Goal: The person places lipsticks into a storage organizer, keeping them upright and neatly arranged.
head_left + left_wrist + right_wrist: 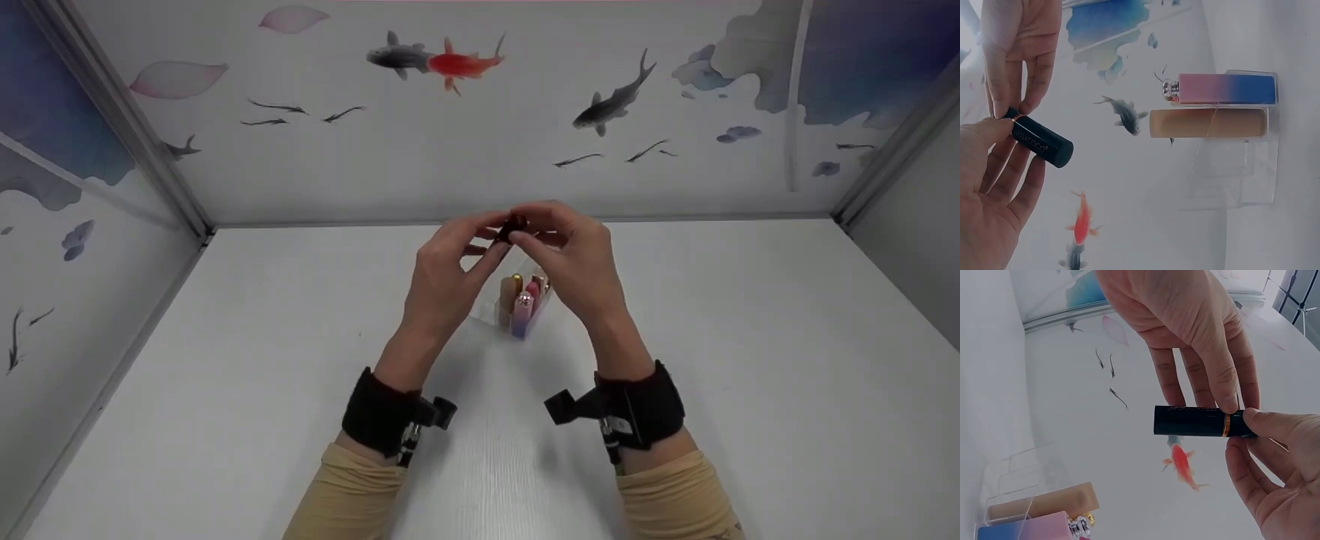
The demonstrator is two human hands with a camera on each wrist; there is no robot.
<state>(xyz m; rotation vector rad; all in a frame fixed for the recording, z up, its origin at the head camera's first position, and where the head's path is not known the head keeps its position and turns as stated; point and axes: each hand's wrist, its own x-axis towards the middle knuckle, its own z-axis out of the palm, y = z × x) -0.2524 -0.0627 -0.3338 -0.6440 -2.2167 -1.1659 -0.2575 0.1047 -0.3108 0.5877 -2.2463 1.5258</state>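
Note:
A black lipstick tube with a gold ring and printed lettering is held up between both hands. My left hand grips the long part, its thumb near the gold ring and its fingers behind. From the other side, my right hand pinches the short end beyond the ring, thumb against fingertips. In the right wrist view the lipstick tube lies nearly level and looks closed. Below the hands stands a clear plastic organizer with a pink-to-blue tube and a beige tube upright in it.
More cosmetics share the organizer, including a gold-topped one and a dark pink one, partly covered by the right hand. The white table meets a back panel painted with fish. Metal frame posts rise at the corners.

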